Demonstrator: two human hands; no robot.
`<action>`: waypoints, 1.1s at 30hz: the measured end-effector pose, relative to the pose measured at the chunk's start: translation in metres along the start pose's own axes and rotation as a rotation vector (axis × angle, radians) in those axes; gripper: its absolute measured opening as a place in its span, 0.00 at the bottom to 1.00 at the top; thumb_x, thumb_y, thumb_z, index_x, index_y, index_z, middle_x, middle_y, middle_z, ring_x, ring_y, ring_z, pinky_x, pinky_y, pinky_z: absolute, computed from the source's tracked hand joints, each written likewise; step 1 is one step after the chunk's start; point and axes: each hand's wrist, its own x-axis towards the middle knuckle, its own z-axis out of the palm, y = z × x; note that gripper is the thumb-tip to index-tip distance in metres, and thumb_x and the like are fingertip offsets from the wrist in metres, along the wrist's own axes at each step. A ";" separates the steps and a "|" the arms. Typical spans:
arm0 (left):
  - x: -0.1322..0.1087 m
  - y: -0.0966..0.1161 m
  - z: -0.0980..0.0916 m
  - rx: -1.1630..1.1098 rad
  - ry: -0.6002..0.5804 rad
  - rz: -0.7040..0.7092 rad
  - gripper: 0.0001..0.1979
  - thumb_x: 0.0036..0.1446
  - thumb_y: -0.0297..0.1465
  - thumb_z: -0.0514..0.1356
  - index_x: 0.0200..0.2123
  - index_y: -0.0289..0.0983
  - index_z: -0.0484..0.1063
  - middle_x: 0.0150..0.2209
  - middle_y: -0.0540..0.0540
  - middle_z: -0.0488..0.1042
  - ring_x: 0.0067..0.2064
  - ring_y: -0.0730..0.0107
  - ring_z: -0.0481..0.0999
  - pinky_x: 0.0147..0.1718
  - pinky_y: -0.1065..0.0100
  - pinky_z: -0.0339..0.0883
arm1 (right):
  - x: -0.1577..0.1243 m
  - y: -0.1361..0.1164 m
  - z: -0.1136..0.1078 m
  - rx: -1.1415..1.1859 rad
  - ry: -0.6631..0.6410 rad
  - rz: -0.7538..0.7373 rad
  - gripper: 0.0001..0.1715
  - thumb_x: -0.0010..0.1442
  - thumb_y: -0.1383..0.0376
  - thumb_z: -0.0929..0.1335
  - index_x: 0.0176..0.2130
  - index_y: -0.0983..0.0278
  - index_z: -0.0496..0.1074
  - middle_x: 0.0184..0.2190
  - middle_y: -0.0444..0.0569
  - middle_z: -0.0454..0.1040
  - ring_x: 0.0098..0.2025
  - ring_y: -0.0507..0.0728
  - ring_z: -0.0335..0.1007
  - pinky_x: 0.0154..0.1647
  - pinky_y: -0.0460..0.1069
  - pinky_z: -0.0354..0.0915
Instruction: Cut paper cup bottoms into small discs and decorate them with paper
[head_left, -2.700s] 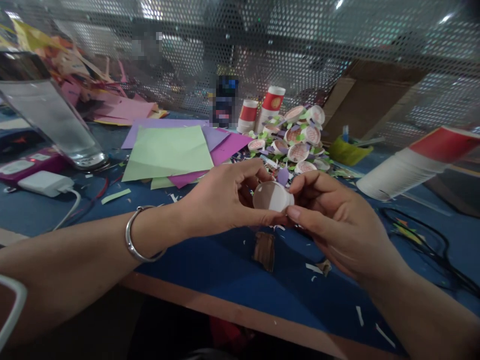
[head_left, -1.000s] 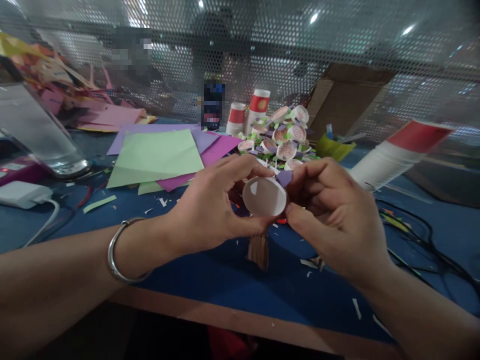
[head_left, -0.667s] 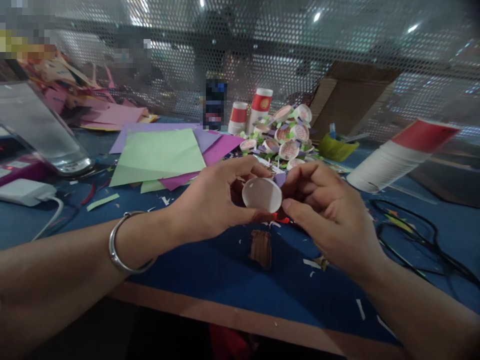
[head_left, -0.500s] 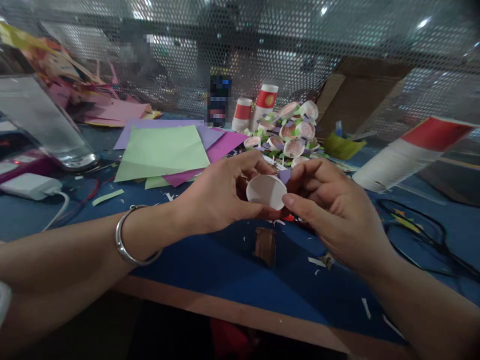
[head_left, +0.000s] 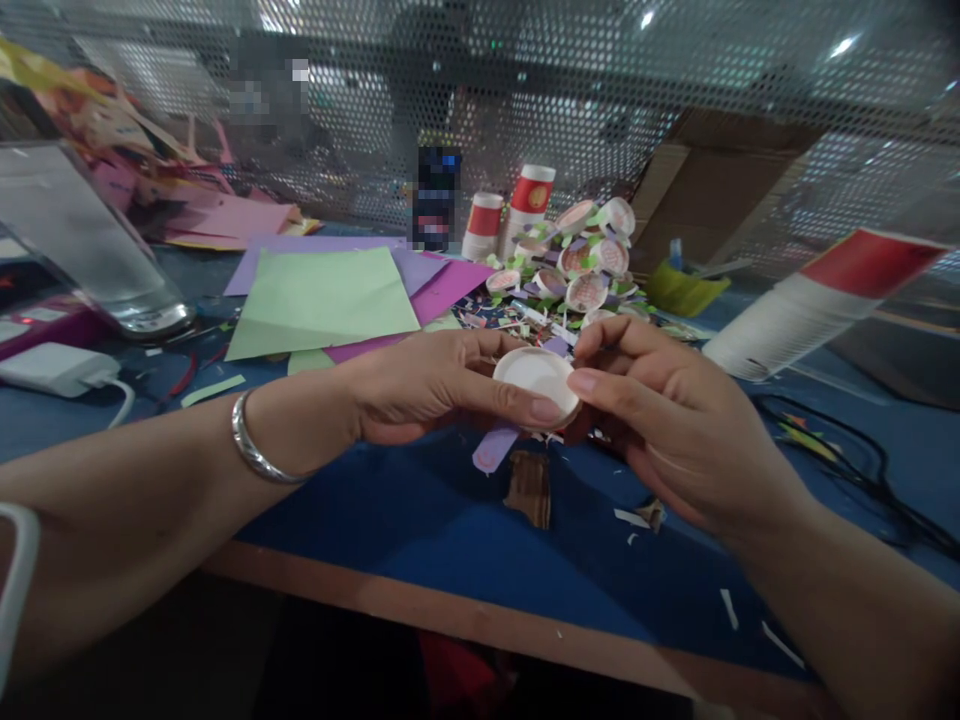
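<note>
A shallow white paper cup piece (head_left: 531,372), round and rimmed, is held above the blue table between both hands. My left hand (head_left: 442,385) grips its left side, the thumb lying across the near rim. My right hand (head_left: 660,410) pinches the right edge between thumb and fingers. A purple paper strip (head_left: 495,447) with a faint round mark sticks out below the piece, on the left hand's side. Just under the hands lies a scrap of brown cardboard (head_left: 529,488).
Green paper sheets (head_left: 326,300) lie on purple ones at left, near a glass of water (head_left: 135,270). Behind the hands is a pile of decorated cup bottoms (head_left: 586,292). Stacked cups (head_left: 817,310) lean at right, above black cables (head_left: 862,470).
The cup piece has tilted so its flat round face shows more. My left thumb has moved onto its rim, and the purple strip has come into view beneath it.
</note>
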 end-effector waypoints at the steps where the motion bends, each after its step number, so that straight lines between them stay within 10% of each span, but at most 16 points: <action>1: 0.000 -0.001 0.000 0.002 0.016 0.002 0.11 0.50 0.19 0.70 0.37 0.35 0.76 0.35 0.49 0.79 0.35 0.77 0.78 0.33 0.76 0.70 | 0.000 0.000 0.000 0.001 0.001 0.003 0.10 0.60 0.66 0.73 0.40 0.59 0.68 0.28 0.41 0.73 0.26 0.51 0.71 0.25 0.46 0.67; 9: -0.002 -0.009 0.004 0.145 0.232 0.173 0.17 0.46 0.25 0.74 0.39 0.35 0.73 0.33 0.48 0.79 0.32 0.74 0.77 0.25 0.74 0.63 | 0.002 0.004 -0.004 -0.118 0.031 -0.052 0.08 0.62 0.66 0.72 0.39 0.59 0.67 0.29 0.42 0.73 0.27 0.51 0.71 0.27 0.46 0.69; 16: -0.009 -0.013 0.005 0.759 0.423 0.520 0.13 0.49 0.27 0.69 0.39 0.36 0.72 0.32 0.50 0.75 0.31 0.73 0.71 0.29 0.70 0.65 | -0.001 -0.001 0.003 -0.405 0.112 -0.265 0.14 0.57 0.66 0.75 0.40 0.59 0.69 0.35 0.45 0.76 0.36 0.55 0.76 0.35 0.49 0.74; 24: -0.010 -0.012 0.007 1.025 0.434 0.482 0.05 0.48 0.26 0.64 0.31 0.36 0.73 0.26 0.52 0.70 0.27 0.74 0.66 0.24 0.70 0.56 | -0.009 0.002 0.004 -0.586 0.184 -0.437 0.13 0.62 0.64 0.74 0.46 0.54 0.71 0.45 0.48 0.75 0.39 0.58 0.75 0.39 0.54 0.74; 33: -0.009 -0.011 0.007 0.737 0.289 0.367 0.10 0.49 0.28 0.65 0.37 0.37 0.69 0.31 0.52 0.71 0.31 0.73 0.69 0.27 0.70 0.60 | -0.005 0.004 0.000 -0.749 0.071 -0.531 0.10 0.66 0.67 0.71 0.46 0.54 0.76 0.41 0.46 0.75 0.38 0.57 0.72 0.41 0.55 0.71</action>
